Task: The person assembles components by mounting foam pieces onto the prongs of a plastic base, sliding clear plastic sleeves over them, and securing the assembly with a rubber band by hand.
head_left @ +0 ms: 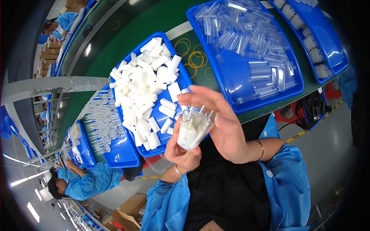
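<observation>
Over the near edge of the workbench I hold a bundle of white plastic pieces (190, 133), seemingly in clear sleeves, with thin white tips and bent wire-like ends sticking up. My left hand (184, 156) grips its lower part, fingers and thumb closed round it. Curved over the top from the right, my right hand (227, 133) has its thumb against the bundle's side and its fingers behind the upper ends. Just beyond my hands is a blue tray (163, 94) heaped with short white cylinders (142, 84). The fingers partly hide the bundle's far side.
A blue tray of clear plastic sleeves (231, 82) lies to the right, with another blue tray (327, 42) of bundled pieces beyond. Yellow rubber bands (197, 59) lie between trays. At left are thin white-tipped pieces (102, 119); a co-worker (90, 181) sits farther along.
</observation>
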`<state>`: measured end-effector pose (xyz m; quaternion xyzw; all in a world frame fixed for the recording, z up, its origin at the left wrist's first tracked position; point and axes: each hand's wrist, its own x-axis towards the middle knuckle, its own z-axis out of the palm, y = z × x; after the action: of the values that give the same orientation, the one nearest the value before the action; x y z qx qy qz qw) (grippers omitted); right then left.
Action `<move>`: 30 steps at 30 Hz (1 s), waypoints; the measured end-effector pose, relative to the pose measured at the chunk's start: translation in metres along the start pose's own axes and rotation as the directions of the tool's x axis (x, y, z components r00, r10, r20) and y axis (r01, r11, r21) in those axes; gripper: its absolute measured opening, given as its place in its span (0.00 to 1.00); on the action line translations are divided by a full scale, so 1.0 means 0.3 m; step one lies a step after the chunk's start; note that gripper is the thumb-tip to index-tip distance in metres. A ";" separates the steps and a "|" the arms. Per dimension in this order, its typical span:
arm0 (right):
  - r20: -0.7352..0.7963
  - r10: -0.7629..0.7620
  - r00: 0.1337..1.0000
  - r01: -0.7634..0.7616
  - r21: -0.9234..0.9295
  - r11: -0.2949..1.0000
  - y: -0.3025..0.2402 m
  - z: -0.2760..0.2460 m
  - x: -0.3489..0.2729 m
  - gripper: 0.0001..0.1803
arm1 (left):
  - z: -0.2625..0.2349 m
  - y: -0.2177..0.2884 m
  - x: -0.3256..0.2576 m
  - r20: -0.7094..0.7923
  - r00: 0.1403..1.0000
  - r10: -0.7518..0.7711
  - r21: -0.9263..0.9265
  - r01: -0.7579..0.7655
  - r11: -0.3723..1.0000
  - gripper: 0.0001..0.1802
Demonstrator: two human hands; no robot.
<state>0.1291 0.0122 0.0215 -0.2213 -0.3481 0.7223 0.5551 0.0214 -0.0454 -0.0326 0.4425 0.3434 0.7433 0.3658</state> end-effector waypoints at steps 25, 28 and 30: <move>0.130 0.076 0.989 -0.115 0.319 0.941 0.050 0.044 -0.039 0.36 | -0.049 -0.004 -0.047 0.051 0.997 0.053 0.349 -0.067 0.935 0.34; 0.145 0.078 0.986 -0.121 0.324 0.938 0.041 0.042 -0.041 0.35 | -0.052 0.008 -0.026 0.170 0.978 0.121 0.354 -0.175 0.919 0.35; 0.160 0.093 0.983 -0.142 0.327 0.934 0.035 0.040 -0.043 0.34 | -0.041 -0.002 -0.011 0.181 0.969 0.169 0.276 -0.215 0.937 0.35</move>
<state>0.1174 -0.0047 0.0206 -0.0915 -0.2444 0.8169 0.5143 0.0115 -0.0501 -0.0391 0.5795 0.3757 0.6798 0.2468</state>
